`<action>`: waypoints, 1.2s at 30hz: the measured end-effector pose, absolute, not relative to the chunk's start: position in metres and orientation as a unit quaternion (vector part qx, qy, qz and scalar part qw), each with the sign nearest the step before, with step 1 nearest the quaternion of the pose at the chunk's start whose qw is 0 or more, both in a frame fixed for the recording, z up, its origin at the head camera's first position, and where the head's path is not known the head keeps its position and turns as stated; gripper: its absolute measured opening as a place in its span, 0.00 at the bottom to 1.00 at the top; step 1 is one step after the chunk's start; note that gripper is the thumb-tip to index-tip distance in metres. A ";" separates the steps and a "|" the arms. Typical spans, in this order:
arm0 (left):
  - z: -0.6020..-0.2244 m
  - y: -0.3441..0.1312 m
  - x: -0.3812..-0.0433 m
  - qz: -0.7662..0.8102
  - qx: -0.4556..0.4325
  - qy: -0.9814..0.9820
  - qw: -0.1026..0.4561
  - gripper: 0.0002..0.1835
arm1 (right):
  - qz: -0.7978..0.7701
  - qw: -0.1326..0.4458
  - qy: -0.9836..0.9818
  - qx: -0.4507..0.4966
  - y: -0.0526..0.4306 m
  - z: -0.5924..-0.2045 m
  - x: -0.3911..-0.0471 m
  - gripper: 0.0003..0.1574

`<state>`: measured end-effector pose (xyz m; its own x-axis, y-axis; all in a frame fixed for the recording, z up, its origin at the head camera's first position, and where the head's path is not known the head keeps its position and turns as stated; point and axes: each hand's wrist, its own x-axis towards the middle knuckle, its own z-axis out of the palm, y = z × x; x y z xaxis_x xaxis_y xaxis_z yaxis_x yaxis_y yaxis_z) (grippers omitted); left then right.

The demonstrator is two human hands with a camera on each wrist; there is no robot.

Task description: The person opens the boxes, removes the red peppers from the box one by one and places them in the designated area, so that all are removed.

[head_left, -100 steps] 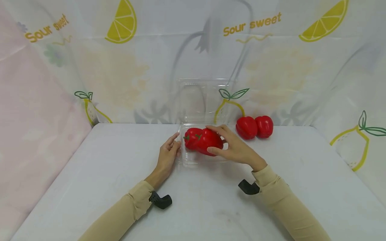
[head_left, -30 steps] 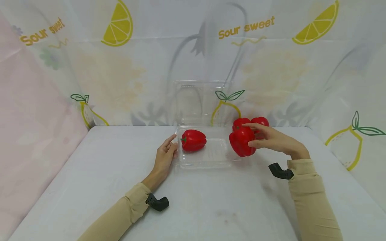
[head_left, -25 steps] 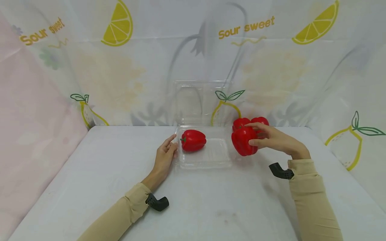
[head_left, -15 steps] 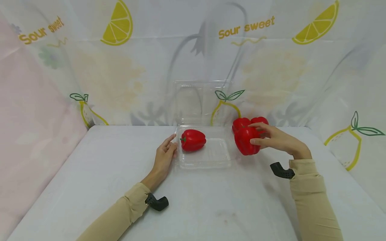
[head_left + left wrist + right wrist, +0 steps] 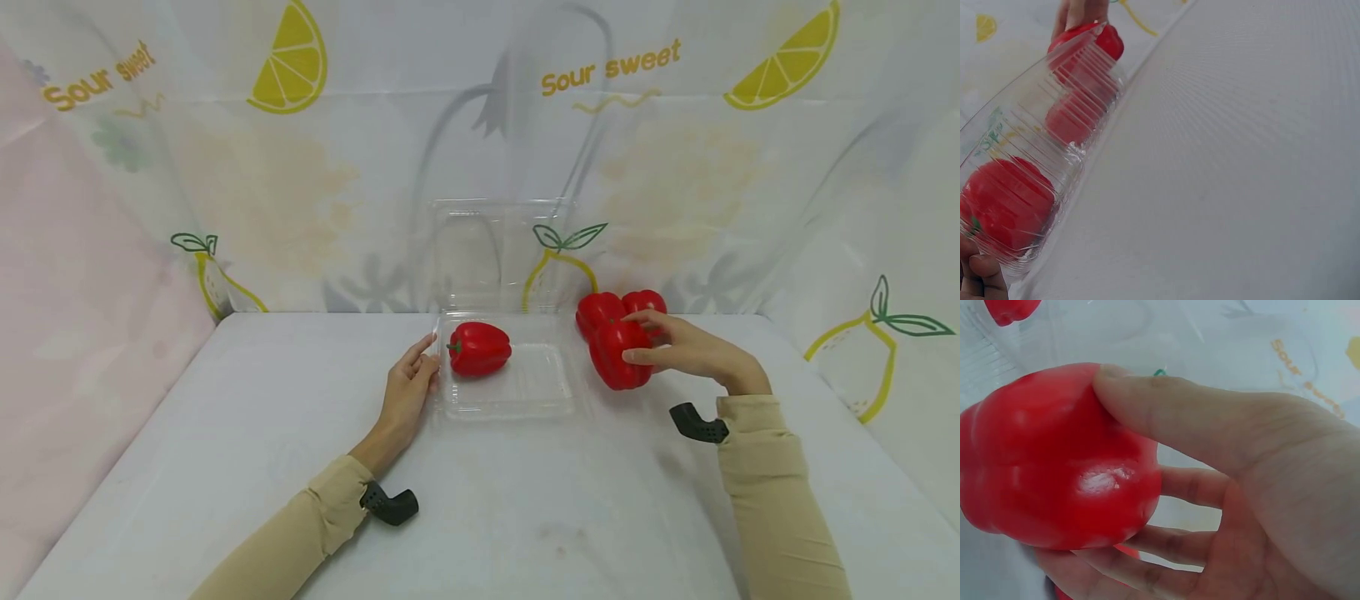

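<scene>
My right hand [image 5: 693,346] grips a red bell pepper [image 5: 613,357] between thumb and fingers, just right of a clear plastic clamshell box [image 5: 538,373]. Seen from the right wrist, the thumb presses on the top of that pepper [image 5: 1054,462] and the fingers curl beneath it. Inside the box, on its left side, another red bell pepper [image 5: 482,350] lies with its green stem to the left. My left hand [image 5: 405,392] holds the box's left edge; in the left wrist view its fingertips [image 5: 985,265] meet the box end, the rest being out of frame.
Behind the held pepper, two more red bell peppers [image 5: 596,312] sit at the back of the white table [image 5: 480,500], partly covered by it and the right hand. The clear lid [image 5: 472,250] stands raised against the lemon-printed backdrop [image 5: 292,183].
The right hand has lifted one pepper from the box and carried it right, past the box's right edge. Over the last second it drifted slightly further right. The left hand stays on the box.
</scene>
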<state>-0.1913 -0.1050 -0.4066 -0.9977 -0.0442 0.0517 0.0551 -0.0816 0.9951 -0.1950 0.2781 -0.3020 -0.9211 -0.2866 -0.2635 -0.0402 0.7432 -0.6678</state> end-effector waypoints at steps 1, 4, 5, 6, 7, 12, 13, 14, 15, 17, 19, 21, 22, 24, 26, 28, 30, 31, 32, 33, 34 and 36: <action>-0.407 -0.105 -0.191 -0.736 -0.003 -0.677 0.033 0.23 | -0.345 0.177 0.917 -0.090 0.278 -0.303 -0.196 0.47; -0.407 -0.106 -0.191 -0.734 -0.004 -0.678 0.031 0.23 | -0.339 0.182 0.919 -0.087 0.278 -0.305 -0.197 0.47; -0.407 -0.106 -0.191 -0.733 -0.004 -0.679 0.032 0.22 | -0.337 0.184 0.920 -0.084 0.278 -0.306 -0.198 0.47; -0.407 -0.106 -0.191 -0.733 -0.004 -0.680 0.031 0.22 | -0.335 0.186 0.920 -0.083 0.278 -0.307 -0.198 0.47; -0.408 -0.106 -0.191 -0.732 -0.004 -0.680 0.031 0.22 | -0.333 0.189 0.920 -0.080 0.277 -0.307 -0.199 0.47; -0.409 -0.106 -0.192 -0.731 -0.008 -0.682 0.033 0.23 | -0.335 0.195 0.919 -0.078 0.276 -0.310 -0.200 0.47; -0.410 -0.106 -0.192 -0.730 -0.008 -0.682 0.033 0.23 | -0.336 0.196 0.918 -0.078 0.276 -0.310 -0.200 0.47; -0.410 -0.106 -0.192 -0.730 -0.008 -0.683 0.035 0.23 | -0.338 0.196 0.917 -0.079 0.276 -0.311 -0.201 0.47; -0.410 -0.106 -0.192 -0.730 -0.007 -0.683 0.036 0.23 | -0.341 0.197 0.916 -0.079 0.276 -0.311 -0.201 0.47; -0.410 -0.105 -0.193 -0.731 -0.007 -0.681 0.037 0.23 | -0.346 0.197 0.914 -0.078 0.275 -0.312 -0.201 0.47; -0.410 -0.105 -0.192 -0.731 -0.007 -0.681 0.037 0.23 | -0.350 0.198 0.913 -0.075 0.275 -0.314 -0.202 0.47; -0.410 -0.105 -0.192 -0.732 -0.007 -0.681 0.036 0.24 | -0.352 0.198 0.912 -0.074 0.275 -0.315 -0.203 0.47; -0.410 -0.105 -0.192 -0.731 -0.007 -0.681 0.036 0.24 | -0.352 0.198 0.912 -0.073 0.275 -0.316 -0.204 0.47; -0.410 -0.105 -0.192 -0.730 -0.008 -0.682 0.036 0.24 | -0.350 0.198 0.913 -0.075 0.276 -0.317 -0.204 0.47; -0.410 -0.105 -0.192 -0.731 -0.008 -0.681 0.036 0.23 | -0.348 0.197 0.913 -0.077 0.277 -0.319 -0.205 0.47; -0.411 -0.106 -0.192 -0.732 -0.010 -0.681 0.036 0.23 | -0.346 0.195 0.914 -0.078 0.277 -0.320 -0.206 0.47; -0.411 -0.106 -0.192 -0.732 -0.009 -0.680 0.035 0.23 | -0.344 0.195 0.915 -0.078 0.278 -0.322 -0.207 0.47; -0.411 -0.106 -0.192 -0.733 -0.009 -0.679 0.035 0.23 | -0.344 0.195 0.915 -0.077 0.278 -0.322 -0.207 0.47; -0.411 -0.106 -0.192 -0.733 -0.008 -0.680 0.035 0.23 | -0.344 0.195 0.915 -0.077 0.278 -0.323 -0.207 0.47; -0.410 -0.106 -0.192 -0.732 -0.007 -0.680 0.034 0.23 | -0.344 0.196 0.915 -0.077 0.277 -0.323 -0.207 0.48; -0.410 -0.106 -0.192 -0.732 -0.006 -0.681 0.033 0.23 | -0.344 0.196 0.915 -0.077 0.277 -0.323 -0.208 0.48; -0.410 -0.106 -0.192 -0.730 -0.005 -0.682 0.034 0.23 | -0.341 0.197 0.916 -0.078 0.277 -0.323 -0.208 0.48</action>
